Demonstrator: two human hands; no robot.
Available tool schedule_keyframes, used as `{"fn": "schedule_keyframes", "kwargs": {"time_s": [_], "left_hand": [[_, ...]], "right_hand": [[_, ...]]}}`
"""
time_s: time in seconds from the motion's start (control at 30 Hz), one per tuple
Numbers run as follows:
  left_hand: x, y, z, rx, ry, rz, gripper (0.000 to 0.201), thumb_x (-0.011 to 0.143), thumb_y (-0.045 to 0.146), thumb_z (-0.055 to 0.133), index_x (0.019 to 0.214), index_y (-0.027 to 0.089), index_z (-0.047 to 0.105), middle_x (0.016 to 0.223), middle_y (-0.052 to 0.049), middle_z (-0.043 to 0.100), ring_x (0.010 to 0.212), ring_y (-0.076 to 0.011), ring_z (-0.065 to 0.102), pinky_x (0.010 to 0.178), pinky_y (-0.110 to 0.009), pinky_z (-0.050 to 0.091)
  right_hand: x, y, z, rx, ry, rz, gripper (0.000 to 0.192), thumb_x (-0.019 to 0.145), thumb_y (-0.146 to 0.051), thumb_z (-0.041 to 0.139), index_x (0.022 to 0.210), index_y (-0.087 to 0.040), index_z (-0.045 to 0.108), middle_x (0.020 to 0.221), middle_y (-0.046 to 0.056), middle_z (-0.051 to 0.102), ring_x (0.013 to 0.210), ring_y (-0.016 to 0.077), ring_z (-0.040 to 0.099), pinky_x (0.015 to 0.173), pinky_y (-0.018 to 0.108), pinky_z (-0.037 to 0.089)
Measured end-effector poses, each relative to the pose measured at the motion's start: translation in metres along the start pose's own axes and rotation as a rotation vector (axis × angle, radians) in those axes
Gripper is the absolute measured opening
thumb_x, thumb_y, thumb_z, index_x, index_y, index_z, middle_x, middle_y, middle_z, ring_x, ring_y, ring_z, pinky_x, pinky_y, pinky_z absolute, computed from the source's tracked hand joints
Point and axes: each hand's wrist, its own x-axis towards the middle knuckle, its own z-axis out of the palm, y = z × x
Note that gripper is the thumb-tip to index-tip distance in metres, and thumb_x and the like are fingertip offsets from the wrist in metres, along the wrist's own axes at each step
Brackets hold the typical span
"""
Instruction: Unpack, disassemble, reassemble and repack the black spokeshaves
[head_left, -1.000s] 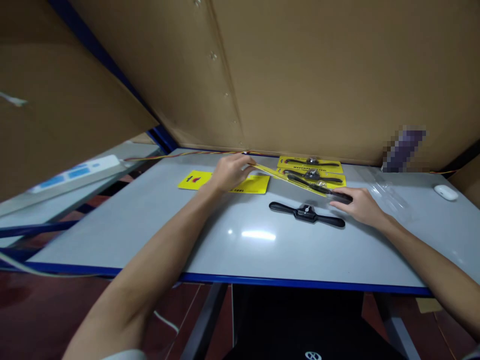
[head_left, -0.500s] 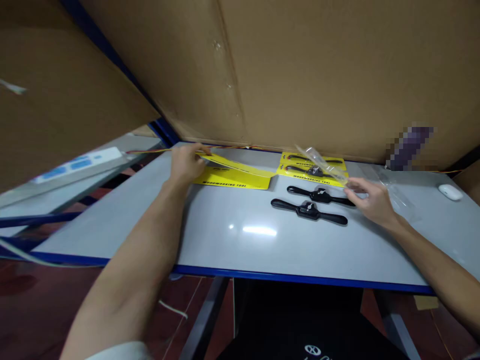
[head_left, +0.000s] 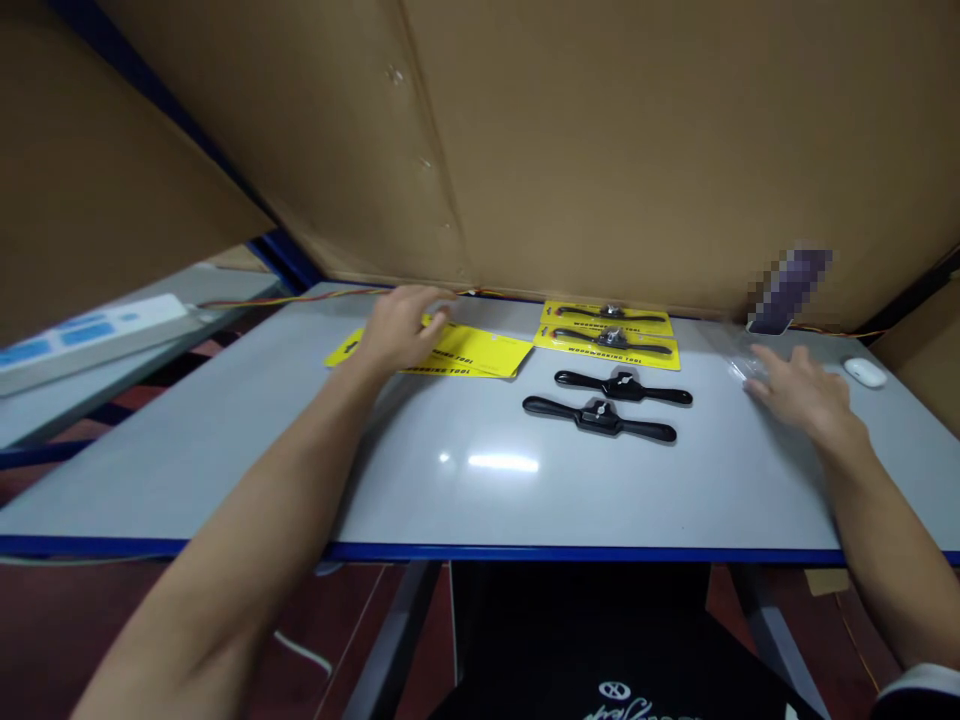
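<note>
**Hands spread wide over the bench**

Nearest sat two bare black tools (head_left: pixel 600 417) mid-table. Left hand (head_left: pixel 401 327) lay flat, fingers loose, on the yellow cards (head_left: pixel 480 350). Right hand (head_left: pixel 806 395) was open at the clear blister (head_left: pixel 739 352). Farthest, two packaged tools (head_left: pixel 609 333).

— What lies mid-counter (head_left: pixel 525 500)?

— Two black two-handled tools: one (head_left: pixel 599 418) nearer the front edge, the other (head_left: pixel 622 386) just behind it, both lengthwise.

— And behind those?

— Two packed tools on yellow backing (head_left: pixel 609 335), close to the cardboard wall (head_left: pixel 600 150).

— Anything far right?

— A small white mouse-like object (head_left: pixel 865 372) near the corner. Off to the left, a white power strip (head_left: pixel 90 330) sits on a neighbouring surface, and a coloured wire (head_left: pixel 300 297) runs along the counter's back edge.
</note>
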Motion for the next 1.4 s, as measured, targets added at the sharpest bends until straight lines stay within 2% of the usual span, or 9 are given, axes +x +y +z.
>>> {"fn": "schedule_keyframes", "kwargs": {"time_s": [0.1,0.3,0.47,0.6,0.67,0.83,0.97,1.23,1.4], "left_hand": [[-0.001,0.023,0.012,-0.021,-0.140,0.134,0.064,0.106,0.052,0.036,0.150,0.016,0.066,0.154,-0.018,0.067,0.142,-0.0368,0.059,0.121,-0.053,0.045],[-0.005,0.039,0.033,-0.093,-0.232,0.224,0.069,0.107,0.060,0.034,0.154,0.019,0.064,0.150,-0.019,0.065,0.137,-0.0389,0.061,0.118,-0.058,0.048],[-0.002,0.038,0.037,-0.077,-0.181,0.222,0.071,0.108,0.058,0.030,0.148,0.016,0.070,0.130,-0.021,0.066,0.122,-0.0381,0.061,0.113,-0.058,0.049],[-0.003,0.040,0.035,-0.063,-0.161,0.226,0.069,0.109,0.057,0.030,0.141,0.015,0.075,0.119,-0.019,0.065,0.113,-0.0365,0.059,0.109,-0.058,0.049],[-0.004,0.041,0.034,-0.078,-0.156,0.220,0.069,0.109,0.058,0.030,0.138,0.015,0.076,0.119,-0.019,0.065,0.112,-0.0364,0.058,0.110,-0.058,0.048],[-0.006,0.044,0.032,-0.135,-0.162,0.215,0.067,0.109,0.057,0.030,0.134,0.016,0.076,0.125,-0.019,0.065,0.116,-0.0376,0.059,0.111,-0.058,0.047],[-0.007,0.048,0.031,-0.064,-0.162,0.174,0.065,0.108,0.058,0.034,0.137,0.017,0.076,0.123,-0.019,0.065,0.115,-0.0383,0.058,0.108,-0.059,0.047],[-0.006,0.045,0.038,0.043,-0.156,0.069,0.063,0.103,0.061,0.046,0.145,0.021,0.073,0.125,-0.020,0.065,0.121,-0.0420,0.056,0.104,-0.060,0.048],[-0.003,0.037,0.046,0.041,-0.130,0.031,0.060,0.103,0.061,0.049,0.142,0.023,0.074,0.116,-0.018,0.067,0.114,-0.0385,0.056,0.104,-0.056,0.049]], "right_hand": [[0.009,0.006,0.019,-0.044,-0.066,-0.039,0.046,0.105,-0.048,0.059,0.140,-0.022,0.071,0.129,0.029,0.067,0.117,0.0531,0.068,0.091,0.070,0.052],[0.014,0.009,0.031,-0.007,0.148,-0.119,0.044,0.100,-0.057,0.063,0.119,-0.019,0.076,0.127,0.030,0.070,0.119,0.0541,0.067,0.092,0.074,0.053],[0.007,-0.020,0.028,0.095,0.314,-0.372,0.047,0.107,-0.039,0.049,0.140,-0.013,0.071,0.154,0.030,0.059,0.140,0.0517,0.059,0.107,0.070,0.053],[0.014,-0.052,0.034,0.316,0.202,-0.700,0.048,0.110,-0.035,0.045,0.151,-0.022,0.066,0.163,0.018,0.059,0.149,0.0381,0.059,0.124,0.062,0.048],[0.024,-0.065,0.037,0.390,0.138,-0.776,0.049,0.111,-0.035,0.045,0.154,-0.023,0.064,0.165,0.016,0.058,0.151,0.0355,0.058,0.128,0.061,0.045],[0.051,-0.090,0.042,0.468,0.047,-0.792,0.050,0.110,-0.040,0.052,0.155,-0.021,0.066,0.160,0.016,0.065,0.151,0.0358,0.060,0.127,0.061,0.046],[0.056,-0.097,0.046,0.557,-0.004,-0.771,0.047,0.105,-0.038,0.064,0.147,-0.021,0.073,0.154,0.015,0.071,0.144,0.0378,0.065,0.124,0.063,0.049],[0.034,-0.099,0.038,0.683,-0.091,-0.724,0.034,0.100,-0.029,0.065,0.127,-0.026,0.085,0.137,0.009,0.081,0.128,0.0338,0.075,0.115,0.055,0.055],[0.012,-0.101,0.032,0.718,-0.117,-0.764,0.033,0.100,-0.029,0.064,0.124,-0.030,0.086,0.132,0.008,0.083,0.121,0.0329,0.077,0.110,0.056,0.057]]}}
